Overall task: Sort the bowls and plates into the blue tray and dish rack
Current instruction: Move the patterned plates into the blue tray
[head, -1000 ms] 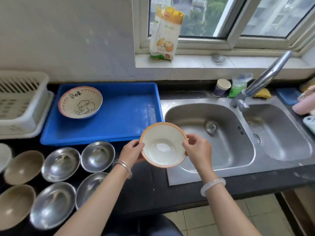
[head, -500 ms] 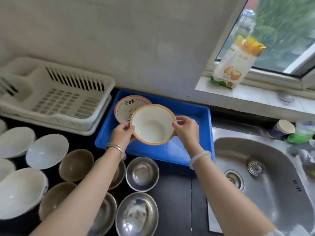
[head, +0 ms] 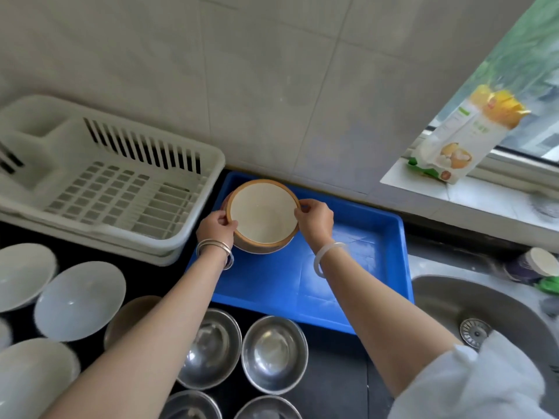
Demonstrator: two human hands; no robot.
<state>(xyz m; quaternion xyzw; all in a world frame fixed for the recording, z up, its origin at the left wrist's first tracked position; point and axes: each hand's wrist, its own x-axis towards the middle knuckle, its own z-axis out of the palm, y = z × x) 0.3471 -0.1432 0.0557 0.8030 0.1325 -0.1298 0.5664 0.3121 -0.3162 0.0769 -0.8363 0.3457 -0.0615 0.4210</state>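
The orange-rimmed bowl is gripped at its rim from both sides: the left hand is pinched on the left edge and the right hand on the right edge, fingers curled against the rim. The bowl is held upright, mouth up, over the back left corner of the blue tray; whether it is already set down cannot be told. The white dish rack is placed just left of the tray, against the wall. Steel bowls are ranged on the dark counter in front of the tray, with white bowls further left. A steel sink is seen to the right.
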